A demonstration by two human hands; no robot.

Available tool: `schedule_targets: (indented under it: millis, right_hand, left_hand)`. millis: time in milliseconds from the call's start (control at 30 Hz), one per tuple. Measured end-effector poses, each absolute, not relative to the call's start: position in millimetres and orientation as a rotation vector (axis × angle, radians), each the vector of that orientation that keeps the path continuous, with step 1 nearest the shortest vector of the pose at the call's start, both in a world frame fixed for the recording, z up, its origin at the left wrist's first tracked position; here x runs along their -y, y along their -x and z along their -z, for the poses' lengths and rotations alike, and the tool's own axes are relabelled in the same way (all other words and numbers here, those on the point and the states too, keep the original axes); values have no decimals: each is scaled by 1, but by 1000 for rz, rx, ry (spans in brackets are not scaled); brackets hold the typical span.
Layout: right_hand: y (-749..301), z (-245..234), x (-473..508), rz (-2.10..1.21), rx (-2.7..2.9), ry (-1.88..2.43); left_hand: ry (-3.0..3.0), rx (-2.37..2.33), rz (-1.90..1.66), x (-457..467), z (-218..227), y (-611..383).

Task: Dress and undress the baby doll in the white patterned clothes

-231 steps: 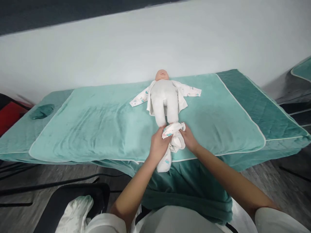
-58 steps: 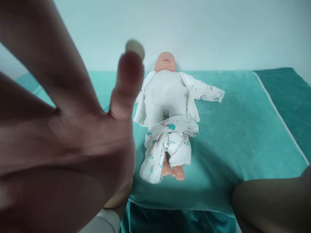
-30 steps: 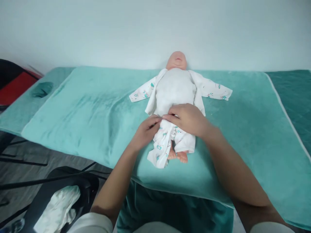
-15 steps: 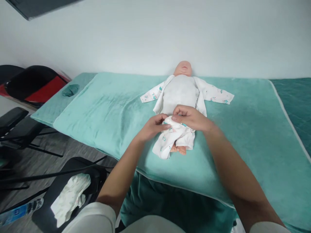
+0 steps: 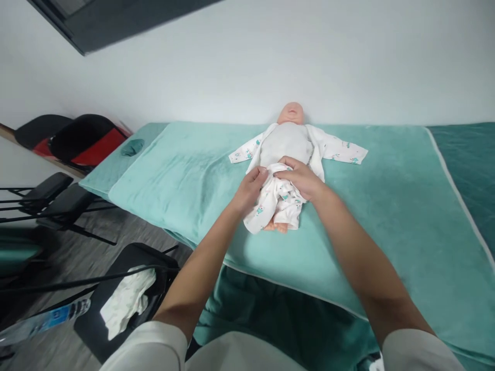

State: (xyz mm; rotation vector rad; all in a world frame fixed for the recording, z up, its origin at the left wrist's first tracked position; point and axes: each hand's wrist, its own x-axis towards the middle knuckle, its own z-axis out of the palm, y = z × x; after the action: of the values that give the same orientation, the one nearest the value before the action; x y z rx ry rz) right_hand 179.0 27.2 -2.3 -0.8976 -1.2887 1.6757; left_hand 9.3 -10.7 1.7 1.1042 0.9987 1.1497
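A baby doll [image 5: 292, 113] lies on its back on a green padded bed, head toward the wall. Its printed white long-sleeved top [image 5: 342, 149] spreads open over a plain pale torso. Printed white baby pants [image 5: 285, 198] cover the legs, and the bare feet poke out below the hems. My left hand [image 5: 251, 189] pinches the waistband on its left side. Across from it, my right hand [image 5: 299, 176] grips the waistband near the doll's belly, fingers partly tucked under the cloth.
The green bed cover [image 5: 386, 221] extends to both sides, with a face hole [image 5: 132, 147] at the left end. Black chairs stand at left; one seat holds a crumpled white cloth [image 5: 129, 299] beside a plastic bottle [image 5: 58, 315]. A dark frame [image 5: 116, 20] juts from the wall above.
Both hands have drawn the pants' waistband upward toward the doll's belly. The pants look straighter over the legs. My view has shifted slightly left.
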Motion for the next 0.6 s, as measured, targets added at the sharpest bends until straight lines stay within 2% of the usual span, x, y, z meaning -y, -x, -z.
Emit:
schedule_targets:
  millis: [167,400,600]
  right_hand:
    - [-177,4,-26,-1590,1332,871]
    - [-192,-1,-23,-1805,1600,721]
    - [-187,5,-26,-1728,1304,837]
  left_hand:
    - [-1070,-958,-1057,19,-7,-5]
    - [-987,-903,-1146,8,-2,-10]
    - [-1064,-943,-1099,2,-1,-9]
